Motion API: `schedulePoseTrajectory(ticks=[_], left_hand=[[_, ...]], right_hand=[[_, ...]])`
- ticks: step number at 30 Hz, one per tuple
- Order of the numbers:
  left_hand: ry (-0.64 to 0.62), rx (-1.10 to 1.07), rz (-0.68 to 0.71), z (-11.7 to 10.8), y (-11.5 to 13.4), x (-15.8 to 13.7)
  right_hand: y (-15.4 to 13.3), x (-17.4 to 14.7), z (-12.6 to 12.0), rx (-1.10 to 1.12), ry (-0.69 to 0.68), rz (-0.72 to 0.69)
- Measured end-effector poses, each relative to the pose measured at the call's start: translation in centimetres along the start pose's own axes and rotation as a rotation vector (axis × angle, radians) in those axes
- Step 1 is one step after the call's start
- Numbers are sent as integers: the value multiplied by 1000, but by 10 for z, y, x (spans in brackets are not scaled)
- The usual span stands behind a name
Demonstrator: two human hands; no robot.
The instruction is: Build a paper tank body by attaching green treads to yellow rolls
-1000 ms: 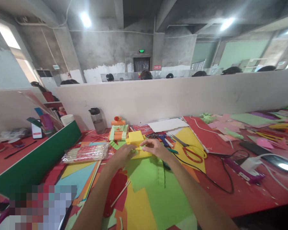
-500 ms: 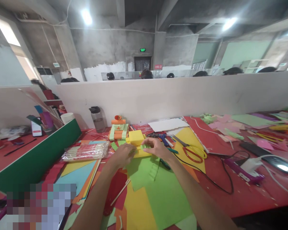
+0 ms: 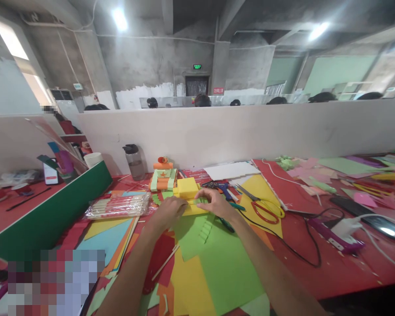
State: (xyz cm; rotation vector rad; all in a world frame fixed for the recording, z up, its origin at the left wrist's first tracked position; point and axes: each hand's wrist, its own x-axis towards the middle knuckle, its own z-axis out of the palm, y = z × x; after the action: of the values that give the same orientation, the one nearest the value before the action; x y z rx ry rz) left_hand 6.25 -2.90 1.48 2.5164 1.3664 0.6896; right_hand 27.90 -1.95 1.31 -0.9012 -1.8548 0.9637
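A yellow paper model (image 3: 188,188), built with a boxy top block, sits in front of me in the middle of the table. My left hand (image 3: 171,210) is at its left front edge, fingers curled against it, the fingertips partly hidden. From the right, my right hand (image 3: 214,203) reaches in with thumb and index finger bent round a small piece of green paper strip at the model's front. Below the hands, a notched green strip (image 3: 206,230) rests on a large green sheet (image 3: 232,267). Behind stands an orange and pale green paper model (image 3: 163,175) with a star.
Scissors (image 3: 266,210) lie right of the model on yellow paper, near a blue glue gun (image 3: 224,189). A bag of sticks (image 3: 116,206) lies left, by a green divider (image 3: 52,210). A bottle (image 3: 134,164) stands behind. A purple power strip (image 3: 335,237) with cables is right.
Both hands stay at the yellow model, with only slight finger shifts. The notched green strip on the sheet looks slightly shifted. The view has moved a little.
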Motion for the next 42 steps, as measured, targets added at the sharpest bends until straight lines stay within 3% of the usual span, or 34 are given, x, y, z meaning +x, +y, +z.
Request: schedulePoseTrajectory(ticks=[6,14,25,35,42], left_hand=[[17,102,46,-2,2,1],[117,45,57,-7,8,0],[202,-5,84,-9,11,-3],[202,-4,132,-9,12,-4],[210,10,72,-8,13,-6]], right_hand=[[-5,-1,0,-77,2,6],[-12,-3,5,-1,15,-91],[-12,-4,4,-123,33,-169],[-14,-4,3,-176,47,-150],[-11,-4,7,-15,68,-74]])
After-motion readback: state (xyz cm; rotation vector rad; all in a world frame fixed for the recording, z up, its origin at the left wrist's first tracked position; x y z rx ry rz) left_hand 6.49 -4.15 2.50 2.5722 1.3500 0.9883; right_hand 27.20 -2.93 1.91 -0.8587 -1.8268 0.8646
